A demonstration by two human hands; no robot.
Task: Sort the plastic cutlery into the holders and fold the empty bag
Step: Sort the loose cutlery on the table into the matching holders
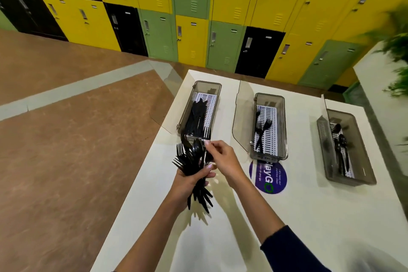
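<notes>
My left hand (191,181) grips a bundle of black plastic cutlery (191,161), forks and spoons fanned upward, handles sticking out below. My right hand (223,158) pinches one piece at the top of the bundle, just in front of the left holder (217,104). That smoky grey holder contains several black knives. The middle holder (282,117) has a few forks on its white slotted insert. The right holder (357,130) holds several spoons. All three lids stand open. No bag is in view.
The holders sit on a white table (309,216) with a round blue sticker (268,180) near the middle holder. The table's left edge drops to brown floor. Yellow, green and black lockers (198,6) line the far wall. A plant (397,51) is at right.
</notes>
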